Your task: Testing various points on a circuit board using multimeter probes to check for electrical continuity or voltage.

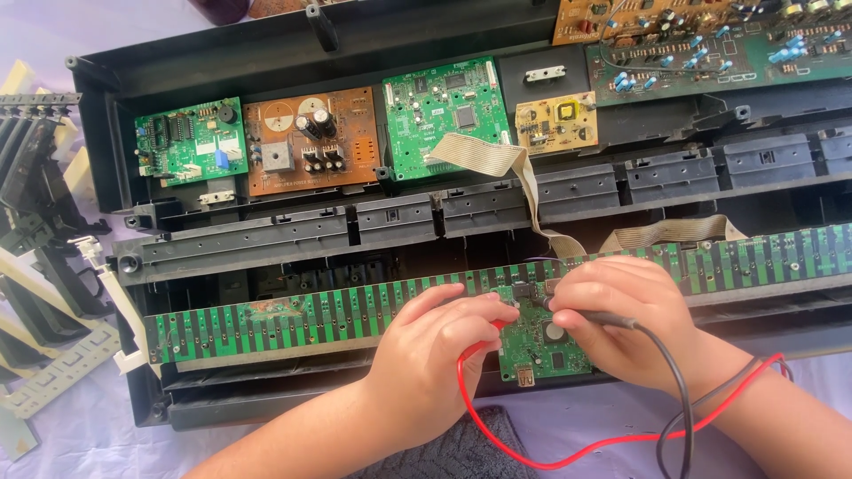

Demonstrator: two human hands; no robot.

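Both hands, left hand [444, 333] pinching the red probe [497, 330] and right hand [621, 319] gripping the black probe [603, 317], press tips onto the small green circuit board [541, 350] near the keyboard chassis [266, 53] front edge, apparently mid-measurement, so steady contact matters next.

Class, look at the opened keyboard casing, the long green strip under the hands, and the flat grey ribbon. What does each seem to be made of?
Casing: probably moulded plastic, matt black, with ribs and screw posts.
Green strip: looks like laminate circuit board, glossy green with dark contact pads.
Grey ribbon: likely flexible plastic-coated cable, since it folds flat and shows fine parallel ridges.
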